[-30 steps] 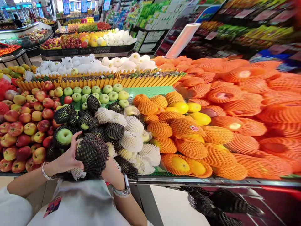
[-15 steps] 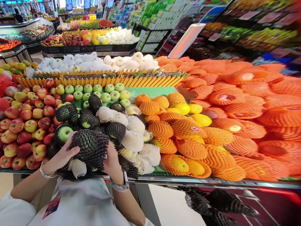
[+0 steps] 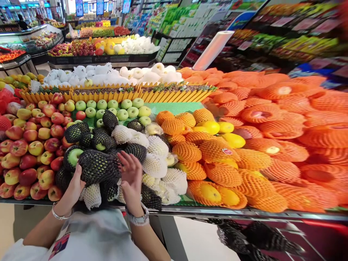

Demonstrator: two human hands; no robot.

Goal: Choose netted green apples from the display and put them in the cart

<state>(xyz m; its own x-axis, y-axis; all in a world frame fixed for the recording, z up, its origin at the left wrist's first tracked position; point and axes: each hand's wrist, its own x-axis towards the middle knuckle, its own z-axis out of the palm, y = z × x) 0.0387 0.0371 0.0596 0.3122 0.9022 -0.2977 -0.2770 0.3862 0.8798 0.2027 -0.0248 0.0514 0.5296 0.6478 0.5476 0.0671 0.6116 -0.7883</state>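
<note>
A large fruit in a black foam net (image 3: 96, 167) lies on the pile of netted fruit, close to the front edge of the stand. My left hand (image 3: 73, 186) is at its lower left side, thumb raised and fingers partly hidden behind the net. To its right, my right hand (image 3: 132, 177) is raised with fingers spread and nothing in it. A green apple in a black net (image 3: 74, 156) sits just behind my left hand. White-netted fruit (image 3: 154, 164) is to the right of my right hand.
Red apples (image 3: 28, 174) fill the left side. Orange-netted fruit (image 3: 223, 174) covers the right side. A metal edge (image 3: 195, 211) runs along the front. Green apples (image 3: 122, 114) stand in rows behind, before a yellow fence (image 3: 174, 95). A plastic roll (image 3: 213, 50) stands further back.
My right hand has let go of the black-netted fruit and opened. My left hand has slid down its left side. The fruit now rests on the pile.
</note>
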